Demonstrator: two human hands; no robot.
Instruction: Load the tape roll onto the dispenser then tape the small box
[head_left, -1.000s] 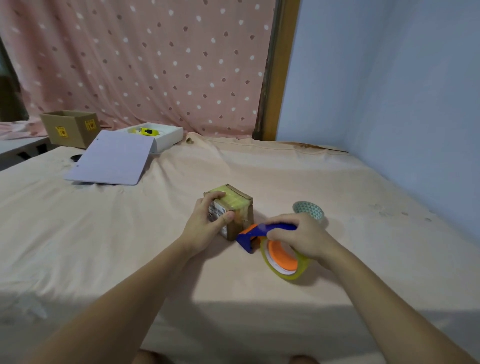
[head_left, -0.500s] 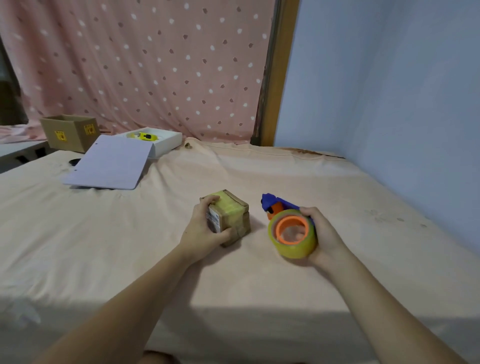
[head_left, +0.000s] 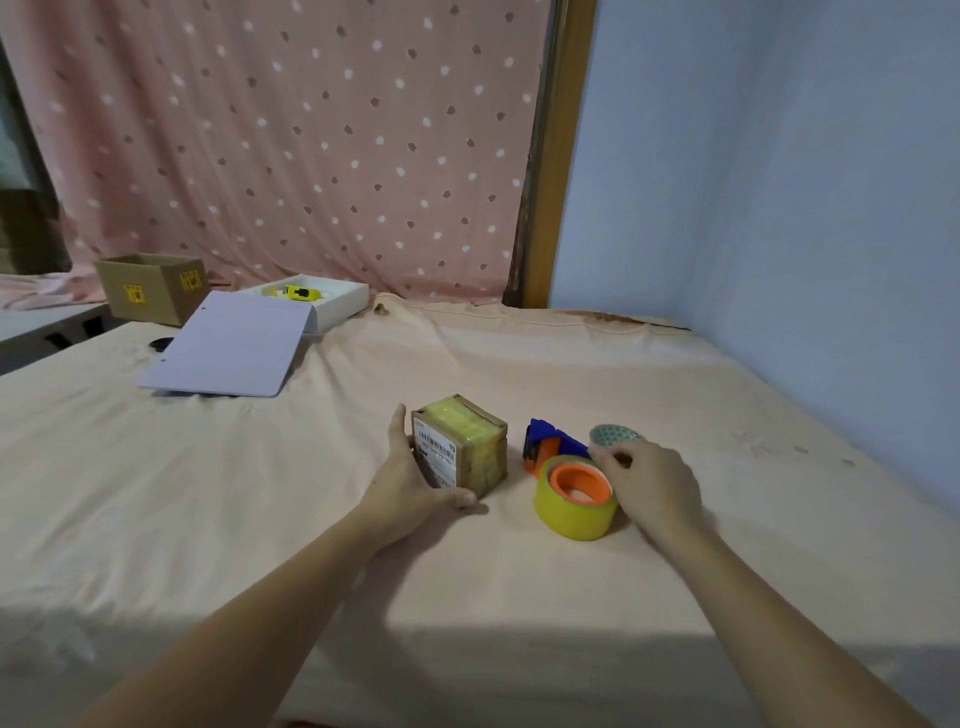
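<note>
The small cardboard box (head_left: 467, 447), with yellowish tape on top and a barcode label on its near face, stands mid-table. My left hand (head_left: 415, 480) grips its left side, thumb under the front corner. The tape dispenser (head_left: 550, 441), blue and orange, lies on the cloth right of the box. The yellow tape roll (head_left: 574, 512) sits on its orange hub, facing up. My right hand (head_left: 652, 483) lies against the roll's right side, fingers curled around the end of the blue handle. A small green-patterned roll (head_left: 613, 434) lies just behind those fingers.
At the back left lie a white sheet (head_left: 228, 351), an open white box (head_left: 332, 301) holding a yellow item, and a brown carton (head_left: 150, 286). A blue wall (head_left: 779, 208) bounds the right side, and a dotted pink curtain hangs behind.
My right hand pulled the dispenser away from the box, swung it to the right and laid it flat on the cloth. My left hand has kept hold of the box.
</note>
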